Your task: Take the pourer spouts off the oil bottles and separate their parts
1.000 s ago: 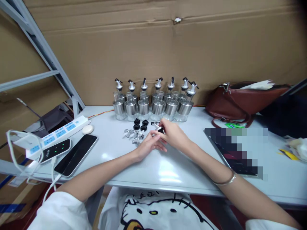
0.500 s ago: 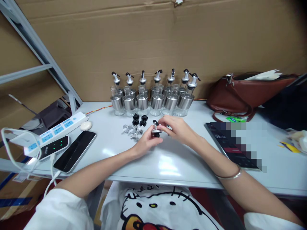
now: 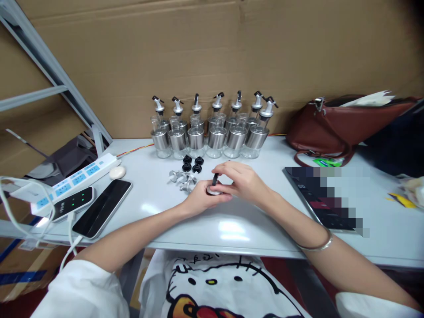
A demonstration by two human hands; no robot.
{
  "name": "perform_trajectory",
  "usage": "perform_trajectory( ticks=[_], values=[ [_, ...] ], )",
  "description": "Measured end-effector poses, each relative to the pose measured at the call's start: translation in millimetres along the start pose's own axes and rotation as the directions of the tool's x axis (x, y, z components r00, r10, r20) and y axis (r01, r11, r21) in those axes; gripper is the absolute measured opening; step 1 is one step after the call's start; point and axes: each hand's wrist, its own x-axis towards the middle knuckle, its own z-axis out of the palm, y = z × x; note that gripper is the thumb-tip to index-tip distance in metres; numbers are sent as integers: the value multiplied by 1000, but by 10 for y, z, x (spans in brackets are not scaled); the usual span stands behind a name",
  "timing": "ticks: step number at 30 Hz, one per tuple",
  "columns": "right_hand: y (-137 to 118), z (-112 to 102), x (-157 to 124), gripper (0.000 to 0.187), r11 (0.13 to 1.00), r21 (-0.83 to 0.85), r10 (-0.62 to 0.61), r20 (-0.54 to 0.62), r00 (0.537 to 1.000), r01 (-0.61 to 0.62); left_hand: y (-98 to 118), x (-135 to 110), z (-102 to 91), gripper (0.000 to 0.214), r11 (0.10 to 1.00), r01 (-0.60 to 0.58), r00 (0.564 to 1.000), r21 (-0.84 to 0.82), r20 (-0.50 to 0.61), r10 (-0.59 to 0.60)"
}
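Two hands meet low over the table. The left hand and right hand both pinch one small bottle top, fingers closed round its silver rim, with its black spout sticking up between them. Just beyond the grip lie loose metal spouts and black stoppers. Further behind those stands a row of bottles. Well left of the grip lies a phone.
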Motion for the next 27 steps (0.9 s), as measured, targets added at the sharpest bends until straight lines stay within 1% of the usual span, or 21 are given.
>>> perform_trajectory(
  ticks=[3, 5, 7, 9, 12, 16, 18, 20, 22, 23, 25, 27],
  values=[
    [19, 30, -2, 52, 993, -111, -33, 53, 998, 39, -10, -14, 13, 23, 996, -47, 999, 75, 2, 47],
    [30, 50, -2, 59, 980, -184, -58, 89, 994, 73, -12, -23, 19, 19, 993, -69, 997, 92, 35, 66],
    [37, 62, -5, 62, 964, -247, -73, 116, 991, 100, -5, -31, 22, 19, 994, -73, 995, 84, 79, 66],
    [40, 65, -8, 61, 953, -284, -65, 148, 987, 106, 5, -35, 22, 21, 996, -62, 994, 71, 97, 55],
    [39, 54, -9, 58, 952, -291, -45, 183, 982, 98, 12, -32, 16, 23, 997, -40, 994, 68, 106, 33],
    [21, 32, 3, 57, 969, -235, -36, 189, 981, 81, 1, -29, 10, 28, 998, -35, 989, 45, 143, 29],
    [2, 26, 5, 58, 982, -184, 4, 185, 983, 30, -6, -39, 15, 29, 998, -36, 989, 45, 143, 29],
    [-20, 24, 2, 61, 989, -91, 129, 135, 982, -117, -9, -56, 27, 30, 995, -62, 991, 78, 123, 52],
    [-36, 21, -3, 62, 964, 14, 262, 75, 962, -264, -5, -74, 42, 31, 989, -93, 991, 115, 108, 80],
    [-40, 19, -3, 60, 951, 48, 303, 53, 952, -305, -1, -80, 48, 32, 987, -100, 991, 129, 105, 87],
    [-33, 8, 6, 53, 944, 63, 323, 32, 946, -325, 11, -81, 55, 32, 987, -85, 993, 138, 99, 72],
    [-2, -11, 23, 42, 940, 56, 336, 8, 942, -336, 24, -72, 55, 31, 990, -60, 996, 131, 79, 50]
  ],
)
